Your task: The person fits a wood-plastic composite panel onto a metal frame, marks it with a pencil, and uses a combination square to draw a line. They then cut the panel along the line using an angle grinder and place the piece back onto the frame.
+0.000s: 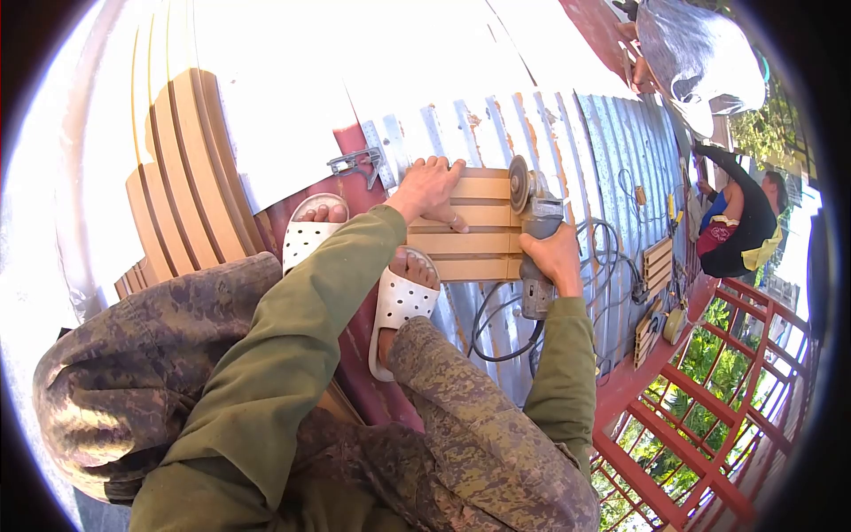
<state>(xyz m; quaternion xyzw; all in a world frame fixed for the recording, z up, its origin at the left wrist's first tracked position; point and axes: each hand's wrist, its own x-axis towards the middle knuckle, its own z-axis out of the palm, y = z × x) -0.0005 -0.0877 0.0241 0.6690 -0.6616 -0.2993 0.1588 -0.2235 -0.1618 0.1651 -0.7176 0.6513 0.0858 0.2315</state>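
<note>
My left hand (432,189) presses flat on a ribbed wooden panel (474,241) that lies on a corrugated metal roof (496,133). My right hand (553,254) grips the body of a grey angle grinder (534,232), whose disc (518,184) sits at the panel's right edge. My two feet in white perforated sandals (401,306) rest on the roof beside the panel, one partly on it. The grinder's black cable (496,332) loops away under my right arm.
A stack of curved wooden slats (191,168) stands at the left. A metal clamp (356,162) lies near my left hand. More ribbed panels (657,263) and cables lie further right. Another person (740,217) crouches at the roof's far edge above a red railing (709,399).
</note>
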